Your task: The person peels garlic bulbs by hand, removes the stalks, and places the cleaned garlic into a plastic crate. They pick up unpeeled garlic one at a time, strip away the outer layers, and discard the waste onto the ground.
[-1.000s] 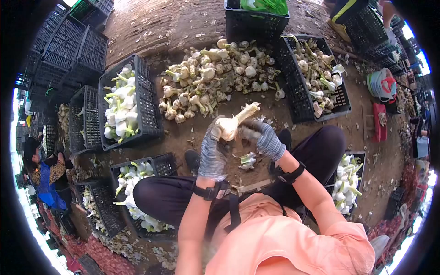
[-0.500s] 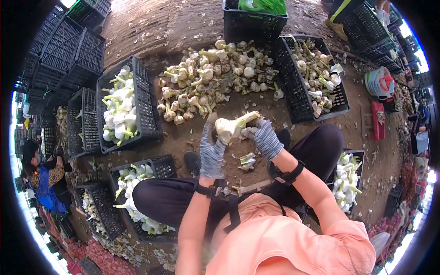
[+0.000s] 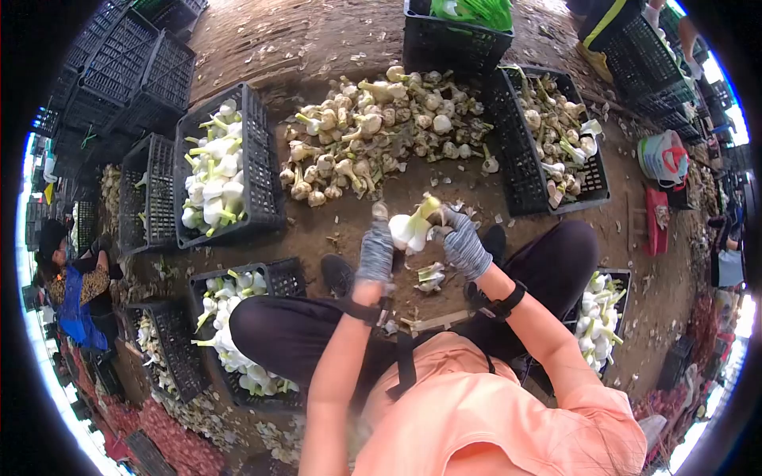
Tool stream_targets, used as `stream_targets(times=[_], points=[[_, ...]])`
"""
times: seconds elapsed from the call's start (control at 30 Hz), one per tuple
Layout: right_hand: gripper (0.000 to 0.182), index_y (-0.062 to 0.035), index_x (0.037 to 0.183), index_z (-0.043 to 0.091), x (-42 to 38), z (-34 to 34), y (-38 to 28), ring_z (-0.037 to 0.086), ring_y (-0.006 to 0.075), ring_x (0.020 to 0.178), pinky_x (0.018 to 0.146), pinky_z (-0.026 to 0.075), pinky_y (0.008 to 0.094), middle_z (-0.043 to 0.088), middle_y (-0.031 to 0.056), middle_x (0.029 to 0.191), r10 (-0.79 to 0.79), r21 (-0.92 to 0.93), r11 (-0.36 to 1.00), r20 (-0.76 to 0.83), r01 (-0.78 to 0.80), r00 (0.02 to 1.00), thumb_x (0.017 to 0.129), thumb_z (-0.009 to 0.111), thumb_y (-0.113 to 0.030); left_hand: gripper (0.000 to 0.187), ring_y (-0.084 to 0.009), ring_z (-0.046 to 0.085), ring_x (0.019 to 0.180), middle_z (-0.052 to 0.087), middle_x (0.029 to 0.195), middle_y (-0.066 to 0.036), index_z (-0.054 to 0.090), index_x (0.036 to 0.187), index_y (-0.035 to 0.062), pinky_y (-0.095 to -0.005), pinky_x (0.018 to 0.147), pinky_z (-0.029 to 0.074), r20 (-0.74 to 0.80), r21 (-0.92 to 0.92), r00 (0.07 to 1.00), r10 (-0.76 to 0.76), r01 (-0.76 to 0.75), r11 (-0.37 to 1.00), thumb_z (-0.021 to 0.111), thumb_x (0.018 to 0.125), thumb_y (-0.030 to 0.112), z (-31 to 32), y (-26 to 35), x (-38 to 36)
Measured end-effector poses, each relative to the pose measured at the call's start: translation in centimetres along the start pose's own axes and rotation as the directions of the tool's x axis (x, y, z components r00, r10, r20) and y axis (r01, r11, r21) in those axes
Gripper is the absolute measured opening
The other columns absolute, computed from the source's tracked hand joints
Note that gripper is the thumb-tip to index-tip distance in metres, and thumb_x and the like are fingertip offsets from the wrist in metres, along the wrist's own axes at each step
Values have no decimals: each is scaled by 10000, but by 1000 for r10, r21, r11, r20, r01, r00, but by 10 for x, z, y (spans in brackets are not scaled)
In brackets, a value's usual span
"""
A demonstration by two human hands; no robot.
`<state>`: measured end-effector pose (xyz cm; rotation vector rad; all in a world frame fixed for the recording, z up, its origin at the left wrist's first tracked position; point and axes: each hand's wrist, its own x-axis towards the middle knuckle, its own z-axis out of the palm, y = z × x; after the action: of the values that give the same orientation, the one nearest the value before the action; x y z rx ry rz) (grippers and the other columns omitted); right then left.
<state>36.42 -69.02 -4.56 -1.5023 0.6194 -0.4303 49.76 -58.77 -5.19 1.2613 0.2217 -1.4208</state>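
Note:
A garlic bulb [image 3: 409, 230], white on its lower part with a short greenish-yellow stem, is held up between my two gloved hands. My right hand [image 3: 464, 244] is closed around the stem side, its fingertips near a flap of skin. At the bulb's left side is my left hand [image 3: 376, 250], fingers drawn together against it; part of this grip is hidden. Below, between my shoes, lies a piece of peeled garlic skin [image 3: 430, 277]. In front spreads a heap of unpeeled garlic [image 3: 389, 123] with dry brownish skins.
A black crate [image 3: 266, 170] of white garlic stands left, another crate [image 3: 290, 278] beside my left knee, and one [image 3: 623, 278] by my right. A crate of unpeeled garlic [image 3: 599, 186] sits front right. Beyond are a bucket [image 3: 652, 161] and a co-worker [image 3: 83, 293] at left.
The garlic bulb has turned more upright and its lower part now looks whiter and smoother. My left hand has come slightly lower along its side. The view has shifted a little.

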Motion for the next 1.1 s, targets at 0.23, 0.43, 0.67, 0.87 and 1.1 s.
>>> stream_targets(times=[0.23,0.43,0.67,0.87,1.1], points=[[300,57,1025,544,-2,2,-4,587,186,826,751,465,265,609,103,914,188,-98,974,-154,-204,970,740,544,-36,361,-120,536,694,582,855,-39,494,1114,48,-243,623,454,6,438,731,683,-616,655,506,878,320,20,-29,-24],[307,29,1038,523,-1,-13,21,613,168,735,656,526,271,614,92,896,387,733,607,65,-308,920,740,483,-31,467,-113,571,634,591,820,-44,518,1059,24,-216,531,486,135,-251,943,305,-265,931,506,844,438,4,-27,2],[278,28,1008,522,-6,-21,4,600,181,791,697,518,298,604,95,894,400,791,553,24,-262,916,750,478,-64,399,-138,566,846,589,914,-63,513,1084,26,-241,742,473,110,-56,778,618,-616,785,622,796,280,11,-24,-9],[350,53,1087,478,-3,-30,5,607,166,743,640,526,286,605,103,875,166,727,659,113,-195,980,770,533,-86,332,-132,543,880,597,953,-43,564,1007,15,-253,768,451,192,272,710,678,-702,658,688,751,186,19,-1,-47],[332,12,1088,512,-5,-42,-38,618,243,791,675,538,404,605,151,948,307,778,513,227,-362,924,836,407,-176,421,-153,537,922,543,1038,-64,539,1087,45,-271,775,462,521,-88,683,511,-553,829,702,727,190,15,2,-59]])
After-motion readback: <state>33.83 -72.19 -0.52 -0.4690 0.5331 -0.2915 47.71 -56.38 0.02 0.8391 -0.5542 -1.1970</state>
